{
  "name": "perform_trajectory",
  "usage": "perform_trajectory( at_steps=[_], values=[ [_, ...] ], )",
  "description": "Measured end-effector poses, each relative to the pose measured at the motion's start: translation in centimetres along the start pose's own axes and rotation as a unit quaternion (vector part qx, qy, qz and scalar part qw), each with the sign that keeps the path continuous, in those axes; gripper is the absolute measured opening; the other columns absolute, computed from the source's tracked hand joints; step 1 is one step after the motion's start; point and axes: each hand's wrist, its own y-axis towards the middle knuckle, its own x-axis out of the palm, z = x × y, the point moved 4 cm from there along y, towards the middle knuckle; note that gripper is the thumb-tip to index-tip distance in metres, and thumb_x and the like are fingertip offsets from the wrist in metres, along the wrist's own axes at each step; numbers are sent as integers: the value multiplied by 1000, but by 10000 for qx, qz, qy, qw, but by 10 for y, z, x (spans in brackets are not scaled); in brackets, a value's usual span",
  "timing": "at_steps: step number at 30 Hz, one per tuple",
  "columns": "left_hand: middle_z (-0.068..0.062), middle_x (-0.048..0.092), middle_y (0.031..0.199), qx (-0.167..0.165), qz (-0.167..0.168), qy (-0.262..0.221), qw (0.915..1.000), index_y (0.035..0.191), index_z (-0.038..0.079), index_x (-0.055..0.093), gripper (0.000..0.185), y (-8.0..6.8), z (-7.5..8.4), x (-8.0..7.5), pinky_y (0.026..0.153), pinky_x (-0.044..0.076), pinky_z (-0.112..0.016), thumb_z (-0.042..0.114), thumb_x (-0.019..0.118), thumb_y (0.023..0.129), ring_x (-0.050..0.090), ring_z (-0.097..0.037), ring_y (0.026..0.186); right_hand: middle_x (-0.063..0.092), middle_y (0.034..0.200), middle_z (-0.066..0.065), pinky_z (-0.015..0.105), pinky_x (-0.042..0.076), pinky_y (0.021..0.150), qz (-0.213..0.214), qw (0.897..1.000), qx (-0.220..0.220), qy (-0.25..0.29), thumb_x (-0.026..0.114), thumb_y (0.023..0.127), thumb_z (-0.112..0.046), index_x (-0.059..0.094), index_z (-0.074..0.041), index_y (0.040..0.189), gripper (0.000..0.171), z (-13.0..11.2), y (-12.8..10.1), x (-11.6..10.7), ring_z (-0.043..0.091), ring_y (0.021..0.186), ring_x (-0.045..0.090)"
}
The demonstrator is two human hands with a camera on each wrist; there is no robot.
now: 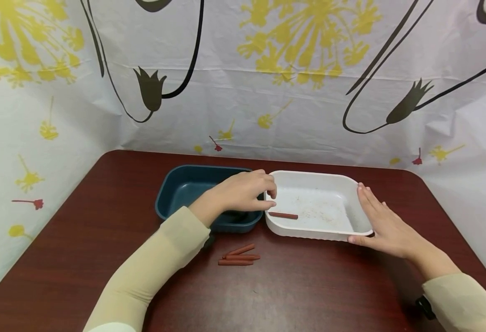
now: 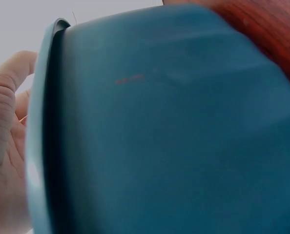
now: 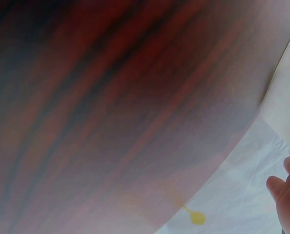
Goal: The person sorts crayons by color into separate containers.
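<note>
dark red table [image 1: 309, 286] with two tubs side by side. right hand [image 1: 386, 226] lies flat, fingers straight, against the white tub [image 1: 352, 184], probably steadying it. left hand [image 1: 240, 191], fingers curled, hovers just over the one red stick [image 1: 283, 215] inside. three more sticks [image 1: 239, 256] lie in front of the blue tub [image 1: 176, 184].

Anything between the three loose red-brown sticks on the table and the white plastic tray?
Nothing: only bare dark wood table separates the three sticks from the white tray, per the head view.

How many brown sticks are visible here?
4: one brown stick lies in the white tray by the left hand; three brown sticks lie clustered on the table. The hand may hide more.
</note>
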Motion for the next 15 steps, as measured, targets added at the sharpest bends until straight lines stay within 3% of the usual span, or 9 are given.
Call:
perform_trajectory(
  at_steps=[5,15],
  values=[
    [3,64,107,61,57,37,10000,107,19,70,23,-3,0,0,79,48,-27,38,60,98,52,-12,96,-7,168,8,75,21,109,1,10000,11,19,78,81,-47,0,-2,159,119,0,0,0,29,156,-3],
    [2,67,108,176,60,-5,9998,111,15,71,26,-10,6,4,79,50,-28,36,62,97,54,-13,97,-8,168,8,75,21,109,-24,10000,-1,22,78,81,-46,-1,-2,159,119,0,0,0,22,156,-9]
  ],
)
